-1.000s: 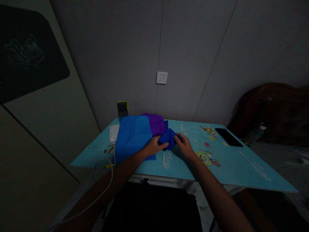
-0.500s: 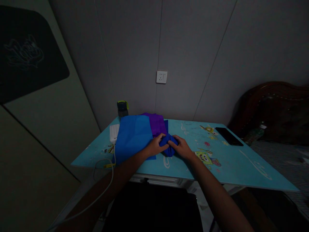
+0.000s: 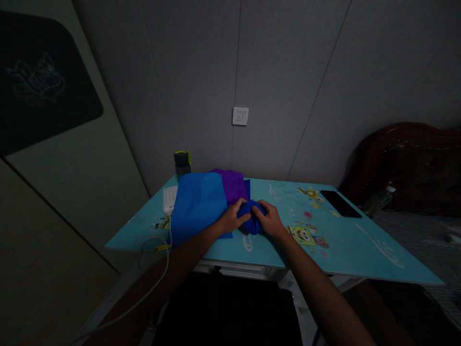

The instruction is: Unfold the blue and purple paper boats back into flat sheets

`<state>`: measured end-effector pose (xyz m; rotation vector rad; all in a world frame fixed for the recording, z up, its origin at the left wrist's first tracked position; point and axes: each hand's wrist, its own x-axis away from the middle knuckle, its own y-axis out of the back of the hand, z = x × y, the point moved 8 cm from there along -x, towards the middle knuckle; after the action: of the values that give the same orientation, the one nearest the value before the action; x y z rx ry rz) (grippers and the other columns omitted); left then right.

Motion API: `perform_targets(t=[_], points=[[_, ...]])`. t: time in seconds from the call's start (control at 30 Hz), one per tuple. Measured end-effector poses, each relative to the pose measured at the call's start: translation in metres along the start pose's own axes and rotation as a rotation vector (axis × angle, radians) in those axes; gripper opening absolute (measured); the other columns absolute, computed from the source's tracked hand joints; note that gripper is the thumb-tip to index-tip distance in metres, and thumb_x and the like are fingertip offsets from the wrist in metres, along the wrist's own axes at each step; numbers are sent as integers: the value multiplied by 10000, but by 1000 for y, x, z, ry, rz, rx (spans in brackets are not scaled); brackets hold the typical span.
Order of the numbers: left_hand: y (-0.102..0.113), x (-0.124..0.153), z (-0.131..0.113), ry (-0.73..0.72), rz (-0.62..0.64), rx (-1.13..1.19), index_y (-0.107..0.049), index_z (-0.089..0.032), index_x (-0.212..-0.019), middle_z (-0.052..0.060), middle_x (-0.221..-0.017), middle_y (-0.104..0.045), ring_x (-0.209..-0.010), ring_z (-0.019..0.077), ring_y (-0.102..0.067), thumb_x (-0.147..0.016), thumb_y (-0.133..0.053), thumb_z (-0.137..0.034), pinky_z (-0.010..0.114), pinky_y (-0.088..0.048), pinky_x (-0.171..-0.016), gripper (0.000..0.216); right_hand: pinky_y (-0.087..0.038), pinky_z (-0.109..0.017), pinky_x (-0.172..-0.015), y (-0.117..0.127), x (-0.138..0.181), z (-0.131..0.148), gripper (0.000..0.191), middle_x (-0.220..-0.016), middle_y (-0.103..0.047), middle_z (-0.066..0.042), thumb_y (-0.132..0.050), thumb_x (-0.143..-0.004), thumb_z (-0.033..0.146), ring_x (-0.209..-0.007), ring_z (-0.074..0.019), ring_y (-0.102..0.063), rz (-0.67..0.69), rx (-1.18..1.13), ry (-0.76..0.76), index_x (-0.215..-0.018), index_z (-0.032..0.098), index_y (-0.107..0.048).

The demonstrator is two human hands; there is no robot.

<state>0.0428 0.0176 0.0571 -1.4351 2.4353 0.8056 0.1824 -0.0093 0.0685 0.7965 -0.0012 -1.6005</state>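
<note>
A piece of folded dark blue paper (image 3: 251, 225) is held between both hands, just above or on the light blue tabletop. My left hand (image 3: 233, 217) grips its left side, thumb on top and fingers behind. My right hand (image 3: 269, 218) grips the right side in the same way, its thumb pressing near the middle crease. Left of the hands lies a large bright blue sheet of paper (image 3: 198, 202). Purple paper (image 3: 233, 185) sticks out from behind that sheet, with a dark blue edge beside it. The paper's underside and some fingertips are hidden.
A white power strip (image 3: 169, 198) with a cable (image 3: 166, 269) lies at the table's left. Behind it stands a dark bottle (image 3: 182, 163). A black phone (image 3: 340, 203) rests on the right of the cartoon-printed table (image 3: 360, 250). A wall socket (image 3: 240, 116) is ahead.
Both hands keep hold of the dark blue paper. My right thumb has shifted slightly along the crease, and the folded shape looks a little rounder on top.
</note>
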Motion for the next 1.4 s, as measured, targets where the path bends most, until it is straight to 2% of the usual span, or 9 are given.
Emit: perform_targets(t=[0.33, 0.53, 0.7, 0.97, 1.1, 1.17, 1.27, 1.33, 1.4], points=[[2, -2, 16, 56, -20, 41, -481, -225, -1067, 7, -902, -595, -863, 201, -575, -818, -591, -381, 309, -445, -792, 313, -370, -271, -593, 8, -1, 0, 299, -638, -520, 24, -504, -905, 453, -617, -148, -481, -78, 26, 10, -764, 200, -580], [3, 0, 7, 39, -25, 141, -467, -223, -1081, 23, -960, -643, -923, 202, -607, -841, -588, -376, 330, -453, -866, 309, -372, -281, -584, 15, 1, 0, 317, -636, -512, 14, -478, -919, 472, -608, -155, -484, -149, 9, 27, -764, 208, -562], [-6, 0, 4, 31, 37, 452, -432, -216, -1170, 93, -1085, -697, -1048, 242, -652, -853, -623, -402, 412, -465, -953, 414, -414, -303, -613, 29, 2, -1, 292, -696, -599, -29, -463, -930, 446, -644, -183, -556, -275, -24, 44, -800, 213, -580], [-6, -2, 4, 34, 21, 600, -500, -199, -940, 164, -1341, -585, -1288, 281, -522, -764, -767, -432, 448, -377, -1062, 396, -458, -323, -672, 45, 8, 8, 260, -776, -661, -51, -464, -929, 420, -719, -198, -608, -423, -21, 134, -835, 217, -596], [-5, -2, 5, 86, 9, 608, -508, -196, -909, 154, -1417, -508, -1303, 282, -495, -687, -830, -418, 404, -407, -1017, 450, -466, -321, -680, 54, 12, 8, 266, -782, -665, -46, -472, -923, 438, -732, -195, -608, -516, -24, 141, -858, 212, -597], [-8, -1, 7, 130, 22, 632, -494, -199, -904, 132, -1344, -558, -1194, 258, -571, -630, -863, -416, 362, -458, -933, 508, -467, -314, -670, 57, 14, 7, 278, -777, -663, -39, -470, -923, 452, -725, -190, -604, -556, -37, 130, -864, 209, -591], [-9, 0, 8, 169, 32, 634, -473, -200, -895, 34, -1007, -655, -861, 153, -647, -593, -882, -403, 262, -485, -739, 548, -470, -308, -666, 61, 15, 7, 284, -774, -663, -32, -471, -924, 462, -720, -185, -606, -601, -61, 132, -863, 207, -582], [-8, 0, 10, 178, 24, 602, -462, -197, -869, -49, -773, -595, -672, 92, -593, -589, -881, -398, 213, -451, -635, 543, -473, -308, -677, 63, 15, 8, 284, -773, -666, -32, -472, -927, 462, -729, -185, -612, -625, -82, 146, -858, 207, -577], [-7, 0, 12, 192, 16, 568, -451, -199, -844, -88, -670, -528, -589, 69, -542, -578, -882, -402, 196, -420, -581, 546, -475, -309, -689, 64, 16, 7, 286, -775, -667, -31, -473, -931, 463, -738, -184, -617, -639, -113, 152, -861, 205, -576]])
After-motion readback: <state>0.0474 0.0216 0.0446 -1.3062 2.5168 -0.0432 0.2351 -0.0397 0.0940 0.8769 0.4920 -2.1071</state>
